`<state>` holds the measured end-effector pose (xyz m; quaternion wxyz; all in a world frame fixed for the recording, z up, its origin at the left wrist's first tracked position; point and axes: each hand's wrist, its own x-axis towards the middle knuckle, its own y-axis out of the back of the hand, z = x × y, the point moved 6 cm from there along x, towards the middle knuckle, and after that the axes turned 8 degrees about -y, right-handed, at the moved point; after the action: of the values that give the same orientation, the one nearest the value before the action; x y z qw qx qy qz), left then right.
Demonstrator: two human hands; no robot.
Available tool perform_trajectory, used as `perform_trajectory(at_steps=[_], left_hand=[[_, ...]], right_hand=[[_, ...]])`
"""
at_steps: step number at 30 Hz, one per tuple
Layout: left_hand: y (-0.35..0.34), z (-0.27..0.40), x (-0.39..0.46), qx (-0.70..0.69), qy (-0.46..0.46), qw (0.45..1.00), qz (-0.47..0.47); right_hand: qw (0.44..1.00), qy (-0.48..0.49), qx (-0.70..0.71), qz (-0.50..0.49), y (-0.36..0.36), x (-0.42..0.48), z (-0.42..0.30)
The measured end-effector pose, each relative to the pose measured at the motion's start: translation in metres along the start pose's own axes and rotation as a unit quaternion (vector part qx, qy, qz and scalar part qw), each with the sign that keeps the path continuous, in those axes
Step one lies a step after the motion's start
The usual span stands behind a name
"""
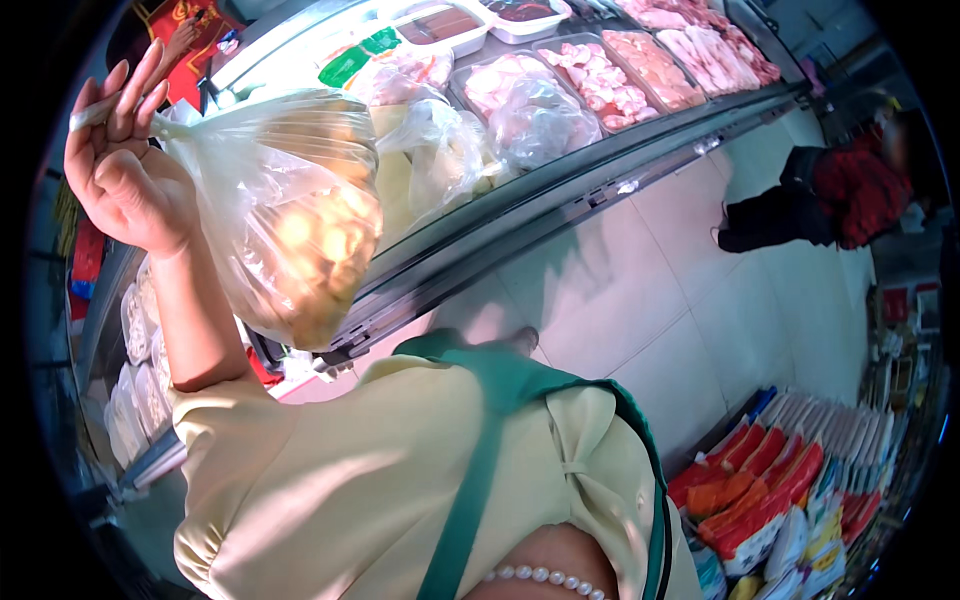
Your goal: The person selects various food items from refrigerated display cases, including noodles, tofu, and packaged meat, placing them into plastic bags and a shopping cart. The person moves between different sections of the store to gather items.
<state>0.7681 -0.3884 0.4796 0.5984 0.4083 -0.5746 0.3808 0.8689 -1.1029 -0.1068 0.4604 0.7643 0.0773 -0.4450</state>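
My left hand [131,169] is raised at the upper left, palm towards me, fingers partly curled. From it hangs a translucent plastic bag [277,202], gathered at a knot beside the fingers. A pale strip crosses one finger; whether it is the bag's handle or a bandage is unclear. Rounded yellow-brown pieces of food [322,232] fill the bag, blurred by the plastic and bright light. The bag hangs in front of a refrigerated display counter [480,217], covering part of its edge. My right hand is out of view.
Trays of raw meat pieces [596,79], white tubs [442,30] with dark red contents and clear bags [540,112] fill the counter. Another person's hand [180,37] shows beyond it. A person in red and black [847,187] is at right. Packaged goods [757,487] stand lower right.
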Motion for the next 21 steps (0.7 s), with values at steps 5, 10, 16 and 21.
perform_trajectory(at_steps=[5, 10, 16, 21], left_hand=[[-0.031, 0.015, 0.006, 0.084, 0.003, 0.996, -0.033], [-0.074, 0.010, -0.001, 0.123, 0.052, 0.990, -0.042], [-0.087, 0.012, -0.005, 0.225, -0.027, 0.970, -0.093], [-0.098, -0.016, -0.017, 0.289, 0.012, 0.954, -0.081]], right_hand=[[0.936, 0.298, -0.041, 0.183, 0.142, 0.002, -0.258], [0.824, 0.516, 0.084, 0.219, 0.170, -0.069, -0.476], [0.655, 0.750, 0.018, 0.084, 0.060, -0.180, -0.653], [0.667, 0.729, -0.072, -0.136, -0.011, -0.201, -0.706]])
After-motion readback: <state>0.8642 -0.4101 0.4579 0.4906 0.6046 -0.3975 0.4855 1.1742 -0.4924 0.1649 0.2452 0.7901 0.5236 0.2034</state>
